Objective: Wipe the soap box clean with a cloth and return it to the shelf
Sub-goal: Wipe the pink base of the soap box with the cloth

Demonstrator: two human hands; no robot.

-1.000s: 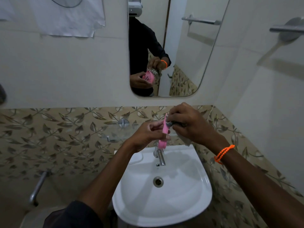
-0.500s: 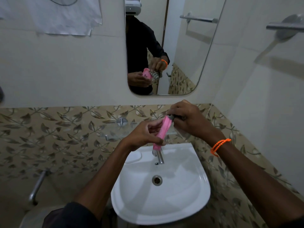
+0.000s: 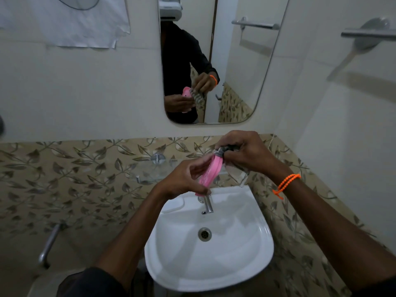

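Note:
A pink soap box (image 3: 209, 175) is held on edge above the tap, tilted with its top to the right. My left hand (image 3: 182, 179) grips it from the left side. My right hand (image 3: 246, 152) holds a grey striped cloth (image 3: 225, 150) bunched against the box's upper end; more cloth hangs below the hand. A clear glass shelf (image 3: 150, 172) on metal mounts is fixed to the leaf-patterned tiles behind my left hand. The mirror shows both hands, the box and the cloth.
A white basin (image 3: 235, 254) with a chrome tap (image 3: 208, 205) and drain lies below the hands. A mirror (image 3: 235, 71) hangs above. A towel rail (image 3: 368, 34) is on the right wall, a metal pipe (image 3: 49, 245) at lower left.
The soap box has tilted further, its top leaning right. My right hand with the cloth has stayed at the box's upper end. The camera has shifted slightly.

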